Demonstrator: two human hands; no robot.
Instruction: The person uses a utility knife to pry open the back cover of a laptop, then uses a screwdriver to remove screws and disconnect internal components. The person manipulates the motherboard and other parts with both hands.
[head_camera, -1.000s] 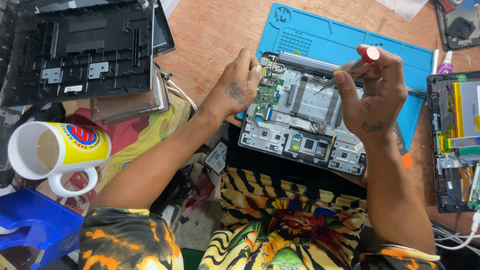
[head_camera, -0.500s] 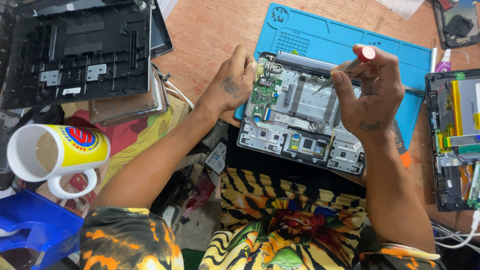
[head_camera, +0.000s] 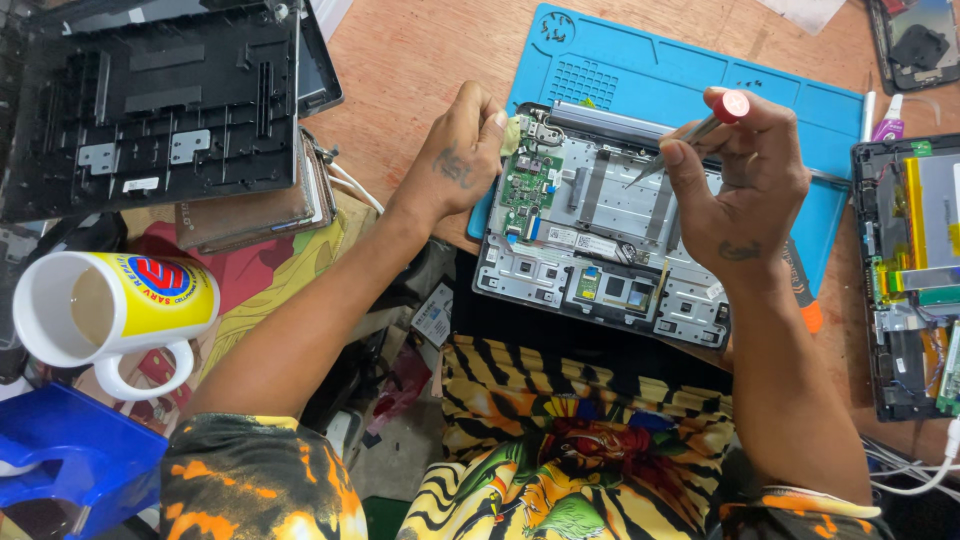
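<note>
Head view: opened grey laptop chassis (head_camera: 610, 240) lying on a blue silicone repair mat (head_camera: 620, 60), near edge overhanging the wooden bench toward the lap. Left hand (head_camera: 462, 160) at the chassis's left edge beside the green circuit board (head_camera: 527, 185), fingers curled, tips pinching a small pale scrap at the top corner; exact contact hard to tell. Right hand (head_camera: 745, 185) with fingers pinched around a slim metal screwdriver with a red cap (head_camera: 700, 130), tip slanting down-left onto the silver inner plate. Probably loosening or seating a small screw: best done with the shaft brought more upright over the screw head, gentle downward pressure, slow turns from the fingertips, the left hand steadying the frame. Off to the left, a black plastic laptop cover (head_camera: 150, 100) and a yellow-and-white mug (head_camera: 110, 310); to the right, another opened device (head_camera: 915, 270).
</note>
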